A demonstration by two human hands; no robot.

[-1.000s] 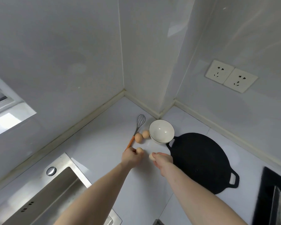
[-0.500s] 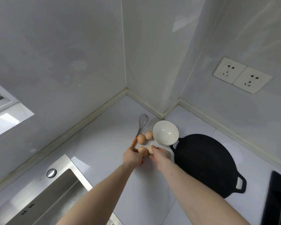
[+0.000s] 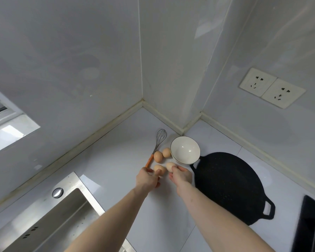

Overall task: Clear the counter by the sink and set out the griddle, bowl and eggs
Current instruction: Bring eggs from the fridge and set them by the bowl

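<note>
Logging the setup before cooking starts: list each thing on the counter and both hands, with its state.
Bowl: upright, empty.
Griddle: flat on the counter, bare.
Whisk: lying flat, untouched.
Two far eggs: whole, resting beside the bowl.
Left hand: holds an egg.
Right hand: holds an egg.
Sink: looks dry, no dishes visible.
</note>
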